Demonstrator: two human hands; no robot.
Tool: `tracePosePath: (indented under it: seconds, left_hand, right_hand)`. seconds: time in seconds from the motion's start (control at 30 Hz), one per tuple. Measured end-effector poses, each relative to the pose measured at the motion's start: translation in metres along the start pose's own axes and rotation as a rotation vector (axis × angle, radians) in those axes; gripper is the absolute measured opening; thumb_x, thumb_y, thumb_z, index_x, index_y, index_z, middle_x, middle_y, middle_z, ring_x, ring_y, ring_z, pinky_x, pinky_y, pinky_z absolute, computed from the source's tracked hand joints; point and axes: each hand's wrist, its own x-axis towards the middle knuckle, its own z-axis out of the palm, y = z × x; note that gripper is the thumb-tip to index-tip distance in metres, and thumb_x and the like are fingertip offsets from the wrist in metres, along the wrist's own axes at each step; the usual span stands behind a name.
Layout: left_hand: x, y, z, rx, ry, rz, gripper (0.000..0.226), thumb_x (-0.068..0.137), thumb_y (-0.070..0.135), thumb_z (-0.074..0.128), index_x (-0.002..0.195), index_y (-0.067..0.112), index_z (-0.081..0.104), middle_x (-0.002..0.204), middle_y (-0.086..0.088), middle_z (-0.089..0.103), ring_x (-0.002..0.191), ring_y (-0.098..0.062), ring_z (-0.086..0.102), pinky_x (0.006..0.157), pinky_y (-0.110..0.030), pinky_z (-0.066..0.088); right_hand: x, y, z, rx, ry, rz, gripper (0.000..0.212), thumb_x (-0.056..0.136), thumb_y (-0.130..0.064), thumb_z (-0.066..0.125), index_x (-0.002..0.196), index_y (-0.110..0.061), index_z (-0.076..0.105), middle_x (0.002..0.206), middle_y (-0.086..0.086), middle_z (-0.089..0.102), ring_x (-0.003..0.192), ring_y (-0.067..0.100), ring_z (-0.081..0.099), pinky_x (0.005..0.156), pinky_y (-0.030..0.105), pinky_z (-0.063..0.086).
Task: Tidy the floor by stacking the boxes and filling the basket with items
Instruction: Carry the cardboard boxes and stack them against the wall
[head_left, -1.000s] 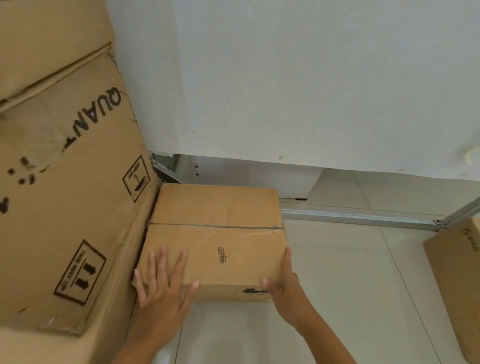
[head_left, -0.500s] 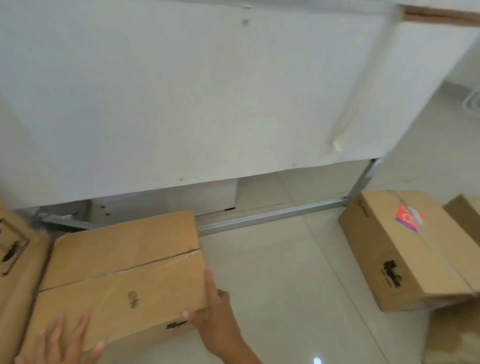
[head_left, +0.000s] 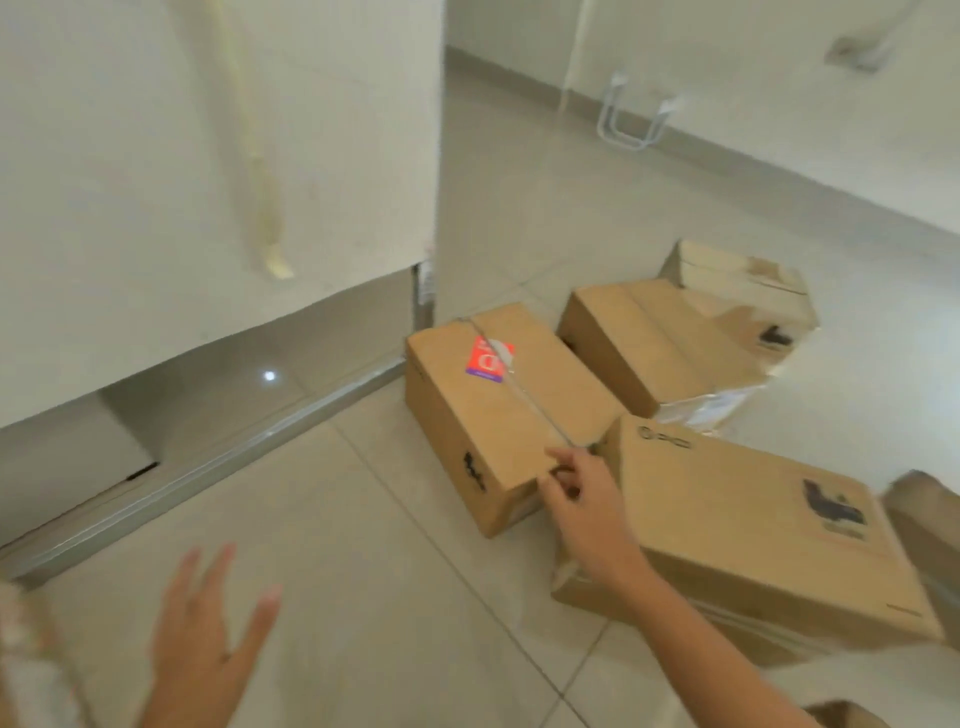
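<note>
Box-stacking is the step in hand. The right hand (head_left: 582, 499), fingers loosely curled and holding nothing, reaches the near corner of the red-stickered cardboard box (head_left: 498, 410) on the floor. The left hand (head_left: 208, 639) hovers spread, nearer than that box. Next: grip both ends, lift.

Lighting: bright, even, diffuse; source unseen. Glare: small white reflected spot on glossy floor tile (head_left: 269, 375) at 10 o'clock; washed-out sheen on floor at 2–3 o'clock. Shadows: soft, beneath white panel (head_left: 218, 156). Blur: motion smear throughout, heaviest on left hand (head_left: 202, 654) at 7 o'clock. Distortion: wide-angle bending at frame edges
</note>
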Motion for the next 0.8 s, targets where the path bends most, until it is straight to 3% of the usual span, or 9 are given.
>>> tracePosePath:
  seconds: [0.07, 0.17, 0.23, 0.33, 0.43, 0.53, 0.6, 0.67, 0.8]
  left_hand:
    - [-0.023, 0.097, 0.014, -0.205, -0.123, 0.152, 0.083, 0.076, 0.067, 0.045, 0.141, 0.015, 0.037, 0.155, -0.012, 0.014, 0.142, -0.024, 0.019, 0.11, -0.032, 0.016]
    - [-0.042, 0.19, 0.06, -0.316, -0.426, 0.299, 0.072, 0.084, 0.046, 0.051, 0.146, 0.02, 0.024, 0.156, 0.001, -0.002, 0.143, -0.01, 0.006, 0.111, -0.024, 0.012]
    - [-0.049, 0.232, 0.089, -0.329, -0.55, 0.311, 0.08, 0.081, 0.055, 0.044, 0.148, 0.024, 0.014, 0.155, 0.009, -0.009, 0.141, -0.002, 0.001, 0.111, -0.023, 0.01]
    - [-0.06, 0.288, 0.116, -0.263, -0.699, 0.281, 0.085, 0.083, 0.062, 0.038, 0.149, 0.027, -0.002, 0.154, 0.012, -0.019, 0.143, -0.007, -0.002, 0.114, -0.03, 0.013]
    - [-0.052, 0.327, 0.148, -0.222, -0.648, 0.293, 0.081, 0.087, 0.059, 0.04, 0.149, 0.029, -0.003, 0.156, 0.005, -0.015, 0.145, -0.014, -0.003, 0.115, -0.037, 0.012]
    - [-0.031, 0.363, 0.173, -0.165, -0.526, 0.318, 0.078, 0.086, 0.061, 0.04, 0.149, 0.034, 0.004, 0.157, 0.001, -0.013, 0.145, -0.022, -0.001, 0.115, -0.043, 0.011]
    - [-0.018, 0.376, 0.188, -0.101, -0.475, 0.329, 0.072, 0.084, 0.065, 0.038, 0.147, 0.037, 0.015, 0.157, -0.001, -0.01, 0.144, -0.029, 0.012, 0.113, -0.046, 0.02]
    - [-0.018, 0.376, 0.199, 0.044, -0.386, 0.388, 0.064, 0.084, 0.067, 0.036, 0.141, 0.037, 0.03, 0.156, -0.006, 0.003, 0.135, -0.034, 0.032, 0.107, -0.045, 0.033]
    - [-0.023, 0.367, 0.206, 0.127, -0.177, 0.489, 0.052, 0.086, 0.062, 0.037, 0.128, 0.032, 0.043, 0.142, -0.007, 0.033, 0.11, -0.032, 0.055, 0.084, -0.039, 0.046]
  right_hand:
    - [0.008, 0.022, -0.054, -0.019, 0.1, 0.034, 0.028, 0.091, -0.016, 0.056, 0.119, -0.018, 0.054, 0.118, 0.005, 0.049, 0.105, 0.016, 0.051, 0.092, 0.029, 0.043]
    - [0.013, 0.062, -0.121, -0.084, 0.255, 0.177, 0.033, 0.09, -0.018, 0.056, 0.123, -0.017, 0.052, 0.125, 0.008, 0.045, 0.114, 0.021, 0.047, 0.098, 0.037, 0.04]
    - [0.014, 0.094, -0.158, -0.127, 0.367, 0.31, 0.039, 0.09, -0.023, 0.057, 0.127, -0.016, 0.048, 0.13, 0.011, 0.041, 0.12, 0.029, 0.043, 0.1, 0.04, 0.036]
    - [0.014, 0.141, -0.198, -0.166, 0.435, 0.525, 0.059, 0.089, -0.038, 0.057, 0.139, -0.017, 0.033, 0.141, 0.017, 0.031, 0.129, 0.036, 0.033, 0.105, 0.048, 0.031]
    - [0.024, 0.176, -0.223, -0.132, 0.402, 0.654, 0.075, 0.087, -0.052, 0.052, 0.147, -0.023, 0.018, 0.15, 0.02, 0.019, 0.135, 0.041, 0.025, 0.11, 0.055, 0.026]
    - [0.042, 0.197, -0.235, -0.067, 0.264, 0.657, 0.078, 0.084, -0.064, 0.047, 0.148, -0.035, 0.01, 0.149, 0.021, 0.02, 0.127, 0.042, 0.04, 0.102, 0.051, 0.037]
    - [0.046, 0.202, -0.236, -0.014, 0.191, 0.62, 0.074, 0.084, -0.068, 0.042, 0.146, -0.034, 0.019, 0.128, 0.014, 0.05, 0.098, 0.027, 0.063, 0.081, 0.035, 0.05]
    - [0.046, 0.206, -0.234, 0.007, 0.215, 0.572, 0.061, 0.085, -0.067, 0.04, 0.134, -0.03, 0.037, 0.088, -0.002, 0.064, 0.071, 0.012, 0.065, 0.061, 0.027, 0.05]
    - [0.043, 0.213, -0.231, 0.057, 0.263, 0.53, 0.043, 0.085, -0.066, 0.042, 0.109, -0.031, 0.046, 0.077, -0.003, 0.067, 0.065, 0.013, 0.068, 0.061, 0.032, 0.057]
